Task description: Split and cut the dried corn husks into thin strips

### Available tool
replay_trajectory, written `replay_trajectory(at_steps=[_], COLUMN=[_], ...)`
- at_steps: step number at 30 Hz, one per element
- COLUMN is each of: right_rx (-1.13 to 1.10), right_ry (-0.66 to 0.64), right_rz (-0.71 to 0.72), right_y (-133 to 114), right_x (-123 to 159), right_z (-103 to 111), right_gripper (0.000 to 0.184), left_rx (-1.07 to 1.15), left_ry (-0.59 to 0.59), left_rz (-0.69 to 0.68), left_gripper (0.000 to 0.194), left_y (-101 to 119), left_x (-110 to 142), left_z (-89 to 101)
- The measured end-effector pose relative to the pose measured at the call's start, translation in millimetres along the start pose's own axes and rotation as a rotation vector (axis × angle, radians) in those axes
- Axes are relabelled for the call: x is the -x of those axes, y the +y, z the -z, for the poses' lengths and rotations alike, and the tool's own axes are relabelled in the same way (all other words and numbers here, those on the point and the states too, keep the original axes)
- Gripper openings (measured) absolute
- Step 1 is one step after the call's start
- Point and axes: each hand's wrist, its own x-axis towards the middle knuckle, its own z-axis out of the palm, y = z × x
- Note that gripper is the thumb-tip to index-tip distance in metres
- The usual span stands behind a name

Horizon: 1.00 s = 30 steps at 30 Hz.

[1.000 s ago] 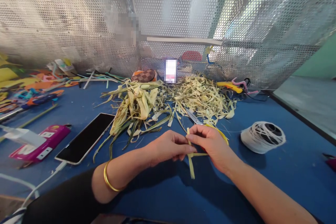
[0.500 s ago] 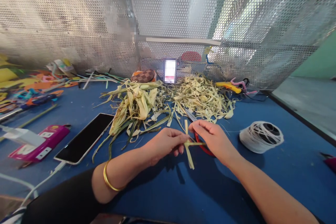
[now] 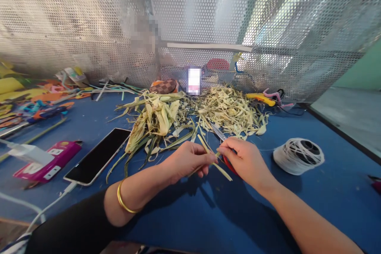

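Pale yellow-green corn husk strips [image 3: 224, 172] cross each other above the blue table. My left hand [image 3: 193, 159] pinches them where they cross; one strip slants from upper left to lower right through its fingers. Close by on the right, my right hand [image 3: 241, 156] has thumb and fingertips closed on the end of another husk strip. Scissors [image 3: 218, 131] lie on the table behind my right hand, their blades pointing away and the red handle partly hidden by that hand.
A heap of shredded husk [image 3: 230, 111] and a bunch of whole husks [image 3: 160, 117] lie beyond my hands. To the right stands a spool of white thread [image 3: 298, 156]. On the left are a phone [image 3: 98, 156] on a cable and a magenta power strip [image 3: 49, 162].
The crossed husk strips have turned in my left hand from nearly upright to slanting. My right hand let go of the upright strip and now pinches another strip's end.
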Motion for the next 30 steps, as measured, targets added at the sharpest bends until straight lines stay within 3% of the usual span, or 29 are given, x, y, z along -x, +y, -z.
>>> replay_trajectory(at_steps=[5,6,8,10,18,23,30], right_rx=[0.34,0.392,0.47,0.527,0.69,0.563,0.446], right_ry=[0.35,0.338,0.19,0.103,0.091,0.137,0.135], right_rz=[0.333,0.424,0.598,0.683,0.745,0.745,0.783], right_y=[-7,-9,-13,-16,-19,-23,-24], right_x=[8,10,13,14,16,19,22], right_z=[5,3,-4,-12,-25,-25,-29], right_gripper=[0.017,0.019,0.024,0.028,0.034,0.029,0.024], left_rx=[0.284,0.334,0.411,0.461,0.491,0.585,0.589], left_ry=[0.041,0.046,0.076,0.117,0.125,0.201,0.23], left_rz=[-0.008,-0.02,-0.046,-0.059,-0.059,-0.014,-0.003], left_gripper=[0.039,0.037,0.034,0.032,0.029,0.037,0.032], left_y=[-4,-4,-5,-5,-5,-4,-6], left_x=[-4,-5,-6,-6,-5,-3,-2], left_z=[1.4,1.8,2.1,1.8,-0.8,-5.3,-7.9])
